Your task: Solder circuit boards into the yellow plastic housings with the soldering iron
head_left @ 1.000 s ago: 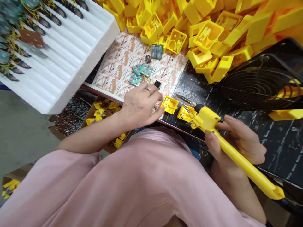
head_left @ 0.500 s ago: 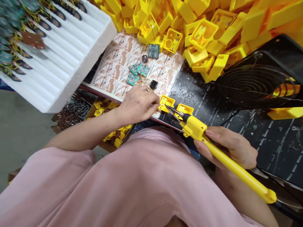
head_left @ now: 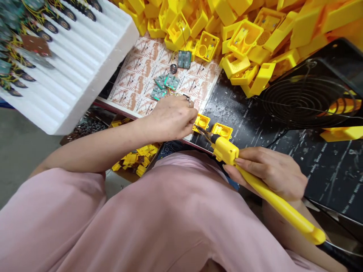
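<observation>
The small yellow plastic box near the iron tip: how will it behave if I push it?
The yellow plastic box is probably light, being hollow with thin walls. Resting flat on the black bench mat, it would likely slide, not roll or tip.

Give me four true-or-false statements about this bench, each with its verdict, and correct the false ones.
1. The right hand grips a yellow plastic-handled soldering iron. True.
2. A ring sits on the right hand. False: the metal ring is on the left hand.
3. The white foam tray holds rows of circuit boards with yellow wires. True.
4. The heap of yellow plastic housings lies on the grey floor. False: the heap lies at the far edge of the black bench mat.
</observation>
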Motion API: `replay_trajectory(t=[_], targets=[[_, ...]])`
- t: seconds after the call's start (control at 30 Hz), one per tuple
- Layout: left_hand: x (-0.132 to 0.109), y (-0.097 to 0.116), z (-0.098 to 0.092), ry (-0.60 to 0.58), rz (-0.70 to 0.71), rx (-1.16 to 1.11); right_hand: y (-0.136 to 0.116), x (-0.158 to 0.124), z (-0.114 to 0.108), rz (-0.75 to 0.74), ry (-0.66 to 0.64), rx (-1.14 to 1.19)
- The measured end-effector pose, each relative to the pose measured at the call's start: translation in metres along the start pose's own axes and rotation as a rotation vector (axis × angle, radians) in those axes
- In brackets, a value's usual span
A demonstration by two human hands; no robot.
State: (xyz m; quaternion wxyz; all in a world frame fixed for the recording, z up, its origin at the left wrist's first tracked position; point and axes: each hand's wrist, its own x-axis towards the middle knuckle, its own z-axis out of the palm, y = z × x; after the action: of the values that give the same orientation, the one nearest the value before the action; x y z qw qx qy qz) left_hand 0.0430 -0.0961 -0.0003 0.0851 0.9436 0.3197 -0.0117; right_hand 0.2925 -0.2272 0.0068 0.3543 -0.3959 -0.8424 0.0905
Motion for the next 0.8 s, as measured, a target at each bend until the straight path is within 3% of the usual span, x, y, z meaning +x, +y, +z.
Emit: replay_trajectory(t=[0.13, 0.27, 0.4, 0.6, 0.8], targets=[[0.001, 0.001, -0.003, -0.036, -0.026, -0.004, -0.003, -0.006, -0.003, 0.103, 0.03, -0.018], [0.003, 0.002, -0.004, -0.06, -0.04, -0.004, -0.001, -0.006, -0.004, 0.093, 0.111, -0.019], [0.004, 0.002, -0.004, -0.058, -0.047, 0.001, -0.001, -0.001, -0.008, 0.091, 0.081, -0.05], [0.001, 0.002, -0.005, -0.057, -0.033, 0.043, 0.002, 0.001, 0.005, 0.022, 0.124, 0.029], [0.002, 0.004, -0.005, -0.073, -0.039, 0.061, 0.007, 0.004, 0.003, -0.067, 0.034, 0.081]])
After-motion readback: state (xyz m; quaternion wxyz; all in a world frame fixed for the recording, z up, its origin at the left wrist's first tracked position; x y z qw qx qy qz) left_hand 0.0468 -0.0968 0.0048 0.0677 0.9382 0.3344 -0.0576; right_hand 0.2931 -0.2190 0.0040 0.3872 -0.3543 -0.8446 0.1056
